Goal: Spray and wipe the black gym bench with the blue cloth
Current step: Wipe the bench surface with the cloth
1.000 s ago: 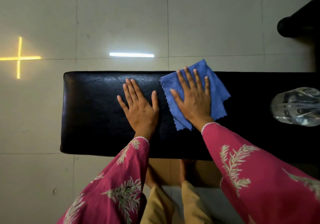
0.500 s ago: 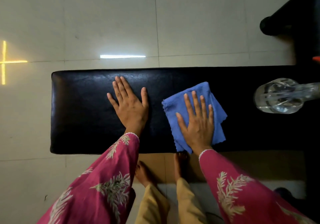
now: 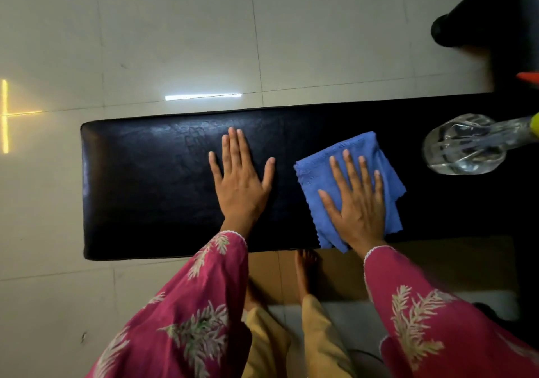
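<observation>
The black gym bench [image 3: 140, 191] runs left to right across the middle of the view. My left hand [image 3: 240, 182] rests flat on its centre, fingers spread, holding nothing. The folded blue cloth [image 3: 318, 179] lies on the bench right of centre, reaching the near edge. My right hand [image 3: 355, 199] presses flat on the cloth with fingers apart. A clear spray bottle [image 3: 463, 144] lies on its side on the bench's right end, its yellow-green top at the frame edge.
Pale tiled floor [image 3: 175, 27] surrounds the bench. A black equipment foot [image 3: 449, 30] stands at the top right. My bare feet [image 3: 304, 272] are on a brown mat under the bench's near edge. Light reflections mark the floor at left.
My right hand has slid the blue cloth from the bench's far edge toward the near edge and slightly right. The left hand stays flat on the bench.
</observation>
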A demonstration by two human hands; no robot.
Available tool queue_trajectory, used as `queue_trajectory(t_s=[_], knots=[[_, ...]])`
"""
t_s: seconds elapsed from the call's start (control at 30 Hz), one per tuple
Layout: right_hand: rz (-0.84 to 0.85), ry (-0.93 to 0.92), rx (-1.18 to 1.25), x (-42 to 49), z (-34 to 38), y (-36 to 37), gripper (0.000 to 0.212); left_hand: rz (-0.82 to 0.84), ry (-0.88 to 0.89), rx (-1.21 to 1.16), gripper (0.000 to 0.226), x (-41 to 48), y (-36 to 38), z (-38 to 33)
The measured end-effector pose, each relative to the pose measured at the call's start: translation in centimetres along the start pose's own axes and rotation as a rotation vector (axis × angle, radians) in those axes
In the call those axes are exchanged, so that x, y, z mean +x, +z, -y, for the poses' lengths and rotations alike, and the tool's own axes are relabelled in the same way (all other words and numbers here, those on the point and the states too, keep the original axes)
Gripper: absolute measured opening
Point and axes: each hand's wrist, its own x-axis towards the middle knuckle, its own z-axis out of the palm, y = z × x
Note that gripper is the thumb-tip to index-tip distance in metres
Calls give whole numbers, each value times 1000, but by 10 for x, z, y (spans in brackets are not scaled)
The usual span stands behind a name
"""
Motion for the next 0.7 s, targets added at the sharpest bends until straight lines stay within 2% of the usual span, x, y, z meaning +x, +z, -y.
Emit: queue_trajectory(t_s=[0.03, 0.13, 0.17, 0.2, 0.3, 0.33, 0.43, 0.47, 0.6, 0.63, 0.7], knots=[[-9, 24, 11, 2, -11, -2, 62, -5, 12, 0, 78, 1, 0, 1], [-106, 407, 68, 10, -20, -3, 60, -8, 19, 5, 78, 0, 1, 0], [-126, 482, 72, 13, -14, -3, 60, -10, 11, 9, 78, -1, 1, -1], [-119, 478, 63, 14, -7, -3, 60, -8, 5, 11, 78, -1, 1, -2], [-45, 193, -1, 11, -18, -1, 61, -3, -2, 18, 78, 0, 1, -2], [-38, 166, 8, 14, -27, -4, 62, -5, 0, 18, 78, 0, 0, -2], [-114, 375, 43, 30, -37, -8, 62, -9, 3, 15, 78, -1, 1, -3], [-120, 382, 54, 35, -31, -8, 62, -10, 2, 15, 78, -1, 1, -3], [-24, 5, 27, 51, -42, -10, 64, -14, -4, 17, 78, 0, 1, -3], [-31, 31, 30, 59, -48, -12, 65, -16, -3, 15, 78, 0, 1, -3], [-91, 250, 62, 74, -47, -13, 65, -21, -5, 16, 78, 0, 0, -3]])
